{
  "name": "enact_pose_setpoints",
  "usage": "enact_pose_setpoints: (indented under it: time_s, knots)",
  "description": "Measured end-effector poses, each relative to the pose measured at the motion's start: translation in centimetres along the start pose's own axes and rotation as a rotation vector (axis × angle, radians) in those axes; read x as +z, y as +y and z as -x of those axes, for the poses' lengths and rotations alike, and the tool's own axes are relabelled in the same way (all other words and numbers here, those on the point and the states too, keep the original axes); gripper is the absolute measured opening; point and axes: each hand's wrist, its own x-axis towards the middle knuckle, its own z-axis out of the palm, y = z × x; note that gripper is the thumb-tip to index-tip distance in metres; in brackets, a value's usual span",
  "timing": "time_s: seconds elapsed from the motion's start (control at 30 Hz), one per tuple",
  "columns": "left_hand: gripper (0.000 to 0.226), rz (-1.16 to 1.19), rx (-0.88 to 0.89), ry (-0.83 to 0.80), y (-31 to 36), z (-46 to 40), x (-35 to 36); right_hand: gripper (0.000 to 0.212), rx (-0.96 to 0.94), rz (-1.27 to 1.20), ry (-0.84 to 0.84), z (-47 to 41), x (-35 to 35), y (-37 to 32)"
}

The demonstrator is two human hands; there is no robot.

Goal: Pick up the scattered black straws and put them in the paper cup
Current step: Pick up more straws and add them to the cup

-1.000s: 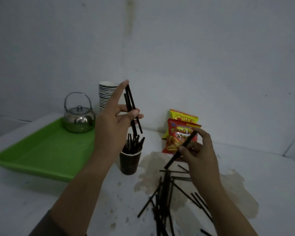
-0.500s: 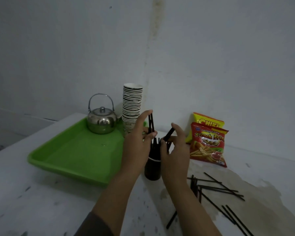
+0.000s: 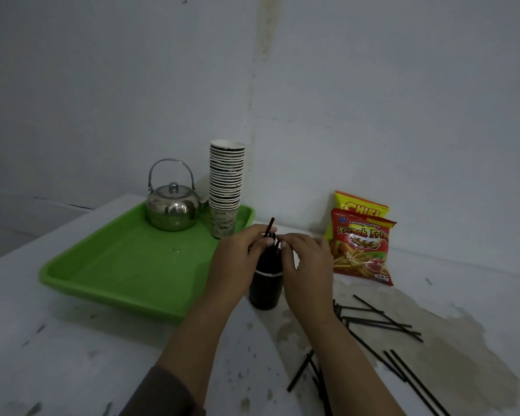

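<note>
Several black straws (image 3: pixel 382 321) lie scattered on the white table (image 3: pixel 72 355) at the near right, over a brownish stain. Just beyond them, both hands meet over the dark paper cup (image 3: pixel 265 291), which stands upright beside the green tray (image 3: pixel 126 265). The left hand (image 3: pixel 237 265) pinches a straw (image 3: pixel 270 227) that pokes up above the cup; the right hand (image 3: pixel 308 265) has its fingertips closed on straws at the cup's mouth. Farther back, a steel kettle (image 3: pixel 172 205) and a stack of cups (image 3: pixel 226 187) sit on the tray, and two snack bags (image 3: pixel 362 244) lean against the wall.
</note>
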Motion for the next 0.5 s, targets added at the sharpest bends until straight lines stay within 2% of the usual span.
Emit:
enact_pose_setpoints:
  time_s: [0.3, 0.4, 0.5]
  knots:
    - [0.023, 0.116, -0.019, 0.063, 1.0, -0.7, -0.3, 0.02, 0.061, -0.033, -0.036, -0.3, -0.6, 0.1]
    - [0.023, 0.258, -0.033, 0.066, 1.6, -0.8, -1.3, 0.021, 0.063, -0.043, -0.052, -0.3, -0.7, 0.1]
    - [0.02, 0.303, -0.011, 0.136, 2.2, -1.0, -2.2, 0.021, 0.064, -0.045, -0.077, -0.3, -0.6, 0.1]
